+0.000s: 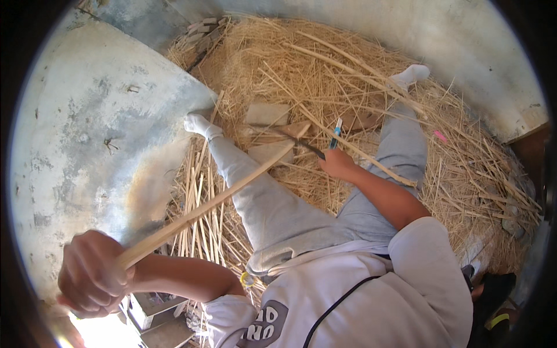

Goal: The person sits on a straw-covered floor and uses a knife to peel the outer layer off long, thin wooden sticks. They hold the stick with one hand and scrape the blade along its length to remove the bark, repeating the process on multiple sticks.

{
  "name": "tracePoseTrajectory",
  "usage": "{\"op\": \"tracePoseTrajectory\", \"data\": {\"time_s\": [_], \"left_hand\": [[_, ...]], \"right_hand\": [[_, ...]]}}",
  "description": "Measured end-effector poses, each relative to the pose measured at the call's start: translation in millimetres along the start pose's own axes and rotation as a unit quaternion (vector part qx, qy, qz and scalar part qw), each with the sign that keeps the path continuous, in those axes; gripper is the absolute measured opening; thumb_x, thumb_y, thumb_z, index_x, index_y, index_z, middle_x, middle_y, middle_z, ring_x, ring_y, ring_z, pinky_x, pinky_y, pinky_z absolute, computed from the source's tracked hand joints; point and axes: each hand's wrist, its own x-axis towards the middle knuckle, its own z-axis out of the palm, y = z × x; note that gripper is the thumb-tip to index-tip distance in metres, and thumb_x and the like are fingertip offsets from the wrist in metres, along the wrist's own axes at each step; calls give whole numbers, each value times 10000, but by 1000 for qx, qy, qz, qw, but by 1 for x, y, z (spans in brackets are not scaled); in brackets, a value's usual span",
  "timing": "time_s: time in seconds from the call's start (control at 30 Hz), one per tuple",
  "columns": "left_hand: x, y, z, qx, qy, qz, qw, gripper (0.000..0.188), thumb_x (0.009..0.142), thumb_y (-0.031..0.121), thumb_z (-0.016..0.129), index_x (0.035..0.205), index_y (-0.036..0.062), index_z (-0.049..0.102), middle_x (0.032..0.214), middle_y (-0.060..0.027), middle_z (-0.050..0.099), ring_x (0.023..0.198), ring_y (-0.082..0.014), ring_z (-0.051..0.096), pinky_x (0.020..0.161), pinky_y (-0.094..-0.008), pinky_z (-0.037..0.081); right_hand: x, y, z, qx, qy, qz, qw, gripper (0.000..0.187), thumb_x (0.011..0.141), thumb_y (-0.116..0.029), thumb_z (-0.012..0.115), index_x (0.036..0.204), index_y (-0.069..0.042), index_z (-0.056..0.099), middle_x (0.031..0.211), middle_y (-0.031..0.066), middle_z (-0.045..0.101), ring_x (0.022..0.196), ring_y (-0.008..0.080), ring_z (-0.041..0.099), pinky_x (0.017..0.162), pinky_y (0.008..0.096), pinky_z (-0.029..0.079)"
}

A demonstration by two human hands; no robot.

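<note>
I sit on a floor covered in straw and cane shavings, legs in grey trousers stretched out. My left hand [93, 272], low at the left, grips the near end of a long pale cane strip [214, 200] that runs up and right toward my knees. My right hand [336, 162] holds a knife with a blue handle [335, 134]; its dark blade [310, 149] meets the strip's far end. A flat wooden block [268, 152] lies under that end.
A bundle of split cane strips [194, 197] lies beside my left leg. Straw and longer canes [348, 75] pile up ahead. A worn plastered wall [98, 133] curves on the left, another [464, 46] on the right. Boxes [156, 316] sit at the lower left.
</note>
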Motion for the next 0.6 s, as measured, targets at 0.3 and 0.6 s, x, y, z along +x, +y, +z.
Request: {"op": "tracePoseTrajectory", "data": {"time_s": [0.3, 0.6], "left_hand": [[59, -14, -32, 182, 6, -20, 983, 448, 966, 138, 450, 532, 226, 386, 381, 95, 346, 273, -17, 303, 264, -172, 330], [130, -49, -62, 114, -79, -93, 986, 353, 896, 96, 476, 571, 194, 379, 501, 48, 338, 398, -68, 288, 389, -216, 306]], "right_hand": [[4, -40, -42, 399, -22, 39, 916, 317, 871, -262, 603, 664, -62, 471, 533, 3, 419, 471, 117, 409, 461, 326, 339], [25, -16, -19, 112, 133, -76, 982, 323, 907, -287, 593, 740, -22, 519, 532, 10, 440, 443, 145, 413, 461, 360, 363]]}}
